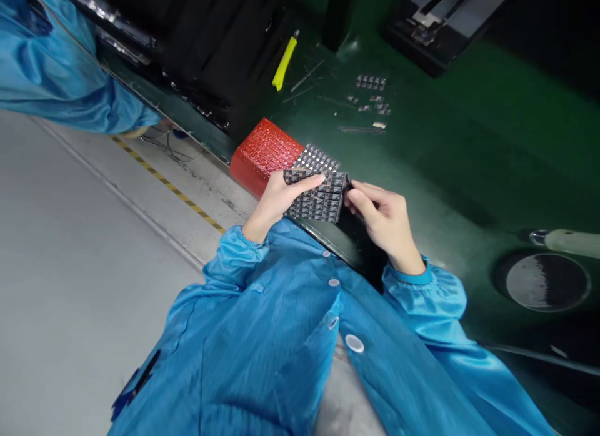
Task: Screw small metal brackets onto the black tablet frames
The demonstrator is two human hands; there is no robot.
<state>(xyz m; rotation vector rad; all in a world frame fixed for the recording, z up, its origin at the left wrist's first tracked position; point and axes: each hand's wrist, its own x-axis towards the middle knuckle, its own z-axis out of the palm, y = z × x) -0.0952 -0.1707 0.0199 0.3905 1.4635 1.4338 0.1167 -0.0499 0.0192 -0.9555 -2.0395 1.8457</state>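
Note:
My left hand (276, 198) grips the left edge of a dark panel of small circuit boards (323, 202), with its index finger laid across the top row. My right hand (379, 214) pinches the right edge of the same panel. The panel is held just above the near edge of the green bench (469, 142), close to my blue coat. More of the gridded panels (321, 158) lie right behind it, beside a red padded package (262, 153).
A yellow-handled tool (285, 61) and small loose board pieces (370, 92) lie farther back on the bench. A black machine (435, 17) stands at the back right. A round metal disc (546, 281) sits at right. Another person's blue sleeve (56, 67) reaches in at top left, above grey floor.

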